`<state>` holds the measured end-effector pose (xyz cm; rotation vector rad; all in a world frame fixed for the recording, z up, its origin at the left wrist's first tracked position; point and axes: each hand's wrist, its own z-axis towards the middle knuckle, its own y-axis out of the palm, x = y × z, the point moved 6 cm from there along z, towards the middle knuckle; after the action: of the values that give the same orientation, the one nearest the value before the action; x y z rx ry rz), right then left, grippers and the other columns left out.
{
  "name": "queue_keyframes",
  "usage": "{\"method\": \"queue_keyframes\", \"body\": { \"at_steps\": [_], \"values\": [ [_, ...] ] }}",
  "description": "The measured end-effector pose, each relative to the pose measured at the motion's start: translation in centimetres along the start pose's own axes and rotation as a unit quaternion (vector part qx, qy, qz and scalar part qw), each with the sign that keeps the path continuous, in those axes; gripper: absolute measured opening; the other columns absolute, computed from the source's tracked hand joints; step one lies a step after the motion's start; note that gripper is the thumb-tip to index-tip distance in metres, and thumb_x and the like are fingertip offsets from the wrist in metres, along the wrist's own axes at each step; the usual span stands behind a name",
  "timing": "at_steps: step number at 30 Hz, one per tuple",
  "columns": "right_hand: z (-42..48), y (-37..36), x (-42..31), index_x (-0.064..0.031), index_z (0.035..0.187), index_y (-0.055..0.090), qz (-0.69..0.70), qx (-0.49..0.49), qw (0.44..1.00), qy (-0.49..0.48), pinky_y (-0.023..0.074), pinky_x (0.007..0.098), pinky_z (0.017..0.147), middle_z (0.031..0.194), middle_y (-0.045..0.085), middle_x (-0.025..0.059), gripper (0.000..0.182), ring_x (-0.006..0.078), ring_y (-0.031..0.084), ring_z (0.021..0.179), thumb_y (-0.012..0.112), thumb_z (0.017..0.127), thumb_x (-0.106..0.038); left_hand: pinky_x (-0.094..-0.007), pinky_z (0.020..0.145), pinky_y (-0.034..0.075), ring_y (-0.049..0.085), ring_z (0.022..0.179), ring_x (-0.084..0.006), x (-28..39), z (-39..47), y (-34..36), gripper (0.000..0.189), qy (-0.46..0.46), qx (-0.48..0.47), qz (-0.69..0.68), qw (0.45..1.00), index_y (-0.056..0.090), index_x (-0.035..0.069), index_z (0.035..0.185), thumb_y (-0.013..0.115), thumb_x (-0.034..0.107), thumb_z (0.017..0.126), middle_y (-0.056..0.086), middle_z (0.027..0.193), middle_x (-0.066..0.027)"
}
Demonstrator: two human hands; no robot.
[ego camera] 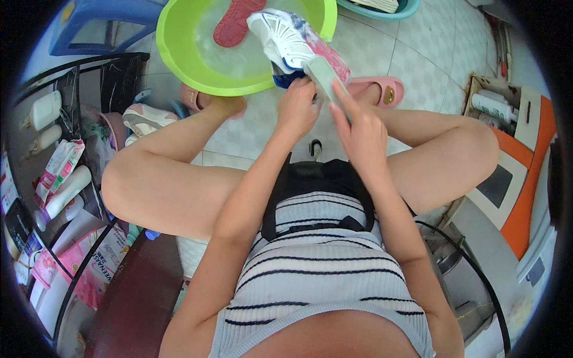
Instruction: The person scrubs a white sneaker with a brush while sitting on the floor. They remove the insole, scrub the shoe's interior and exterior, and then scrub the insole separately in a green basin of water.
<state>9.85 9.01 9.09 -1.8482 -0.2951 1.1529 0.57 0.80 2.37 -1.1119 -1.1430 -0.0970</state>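
A white sneaker (286,42) with blue trim and a pink-red sole side is held up over the right rim of a lime-green basin (179,58). My left hand (297,107) grips the shoe at its heel end, near the dark blue collar. In my right hand (360,127) is a pale green scrubbing brush (323,78), laid along the shoe's side by the sole. Its bristles are hidden from view. Inside the basin, a red insole (235,27) lies in cloudy water.
A blue plastic stool (103,27) stands at the upper left. A teal basin (389,12) holds a pale item at the top. To the left, a black wire rack (80,134) carries bottles and packets; a pale sneaker (150,118) sits beside it. An orange-and-white cabinet (515,147) stands right.
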Motion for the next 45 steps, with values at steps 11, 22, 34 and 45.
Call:
{"method": "queue_keyframes", "body": {
  "at_steps": [11,22,34,45],
  "values": [
    [7.2,3.5,5.3,0.0036,0.094,0.060,-0.008,0.054,0.995,0.084,0.0447,0.0398,0.060,0.072,0.063,0.0195,0.056,0.0353,0.061,0.066,0.069,0.070,-0.046,-0.0374,0.077,0.044,0.054,0.085,-0.0271,2.7,-0.2,0.1,0.030,0.117,-0.063,0.173,0.976,0.059,0.002,0.098,0.058,0.000,0.068,0.057,0.088,-0.0096],
    [8.0,6.5,8.0,0.0046,0.082,0.064,0.142,-0.034,0.970,0.196,0.0473,0.0392,0.068,0.076,0.065,0.0213,0.036,0.0332,0.063,0.074,0.064,0.074,-0.030,-0.0431,0.101,0.033,0.042,0.115,-0.0463,-0.5,2.3,-0.9,0.055,-0.099,0.003,-0.032,0.995,0.037,-0.017,0.121,0.051,0.011,0.076,0.045,0.119,-0.0367],
    [7.8,6.3,5.4,0.0065,0.064,0.050,0.172,0.073,0.978,0.089,0.0411,0.0446,0.057,0.063,0.054,0.0278,0.044,0.0400,0.053,0.058,0.066,0.073,-0.034,-0.0462,0.099,0.033,0.037,0.118,-0.0448,-1.9,4.5,0.8,0.044,-0.116,-0.046,0.158,0.980,0.047,-0.011,0.111,0.060,0.005,0.072,0.040,0.122,-0.0324],
    [8.2,7.0,5.7,-0.0011,0.089,0.064,0.162,0.004,0.973,0.167,0.0460,0.0462,0.077,0.091,0.062,0.0251,0.033,0.0408,0.058,0.089,0.058,0.071,-0.027,-0.0434,0.102,0.031,0.037,0.118,-0.0435,-4.0,6.2,1.8,0.053,-0.138,-0.037,0.162,0.976,0.044,-0.010,0.116,0.062,0.007,0.070,0.037,0.130,-0.0295]
  ]
}}
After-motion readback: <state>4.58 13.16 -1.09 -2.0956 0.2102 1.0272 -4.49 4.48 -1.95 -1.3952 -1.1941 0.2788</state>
